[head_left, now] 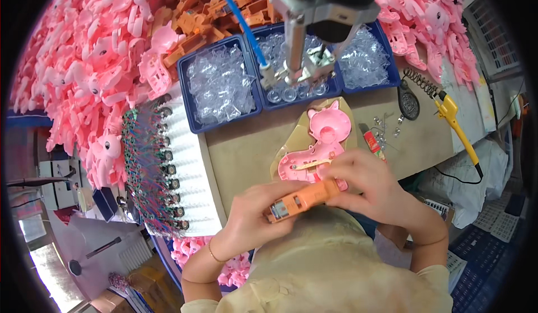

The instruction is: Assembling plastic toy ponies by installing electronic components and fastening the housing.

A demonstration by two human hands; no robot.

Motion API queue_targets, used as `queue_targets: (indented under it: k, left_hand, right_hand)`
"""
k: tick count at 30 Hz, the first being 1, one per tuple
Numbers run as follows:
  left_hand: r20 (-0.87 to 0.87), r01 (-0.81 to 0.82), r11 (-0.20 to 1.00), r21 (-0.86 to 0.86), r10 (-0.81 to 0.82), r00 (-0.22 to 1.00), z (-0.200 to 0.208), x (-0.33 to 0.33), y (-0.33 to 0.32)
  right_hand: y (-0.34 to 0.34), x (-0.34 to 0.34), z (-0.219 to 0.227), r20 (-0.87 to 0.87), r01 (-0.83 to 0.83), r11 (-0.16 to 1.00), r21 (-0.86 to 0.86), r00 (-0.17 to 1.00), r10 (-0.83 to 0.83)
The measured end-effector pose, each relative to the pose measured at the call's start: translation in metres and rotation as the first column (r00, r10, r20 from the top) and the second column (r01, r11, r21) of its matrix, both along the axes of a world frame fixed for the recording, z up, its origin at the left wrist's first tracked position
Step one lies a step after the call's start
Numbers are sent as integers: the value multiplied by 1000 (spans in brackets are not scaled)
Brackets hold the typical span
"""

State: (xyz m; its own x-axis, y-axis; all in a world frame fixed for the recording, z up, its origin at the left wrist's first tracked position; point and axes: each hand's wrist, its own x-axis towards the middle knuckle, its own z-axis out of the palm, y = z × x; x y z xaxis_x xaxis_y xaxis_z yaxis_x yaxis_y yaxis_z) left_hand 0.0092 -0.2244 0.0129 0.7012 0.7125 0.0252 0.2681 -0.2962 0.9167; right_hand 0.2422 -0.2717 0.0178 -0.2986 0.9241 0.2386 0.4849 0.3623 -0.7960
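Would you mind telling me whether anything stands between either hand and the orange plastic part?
Nothing visible does: the left hand and right hand hold the orange plastic part at opposite ends. The open pink shell lies beyond it, not between.

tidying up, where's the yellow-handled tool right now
In the head view, the yellow-handled tool is on the right, its upper end at the metal coil.

The left hand (253, 211) and right hand (370, 185) hold an orange casing (305, 200) near a pink shell (332, 124).
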Motion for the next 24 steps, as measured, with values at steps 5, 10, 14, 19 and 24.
queue_targets:
  k: [5,10,14,19,24]
  left_hand:
    - [-7,116,973,197,-117,993,1,-1,-3]
    - [72,38,957,289,-61,996,-8,0,-20]
    - [64,-237,909,341,229,971,-41,37,-31]
    - [10,-344,791,506,394,919,-75,64,-36]
    - [-27,-326,888,323,353,935,-59,37,-31]
  right_hand:
    - [-9,0,7,91,-95,994,62,992,89]
    - [-19,3,2,82,-102,992,74,992,96]
    - [3,19,-13,163,22,998,-61,986,-11]
    - [12,28,-45,221,115,985,-130,972,-84]
    - [8,20,-55,167,176,975,-138,974,-152]
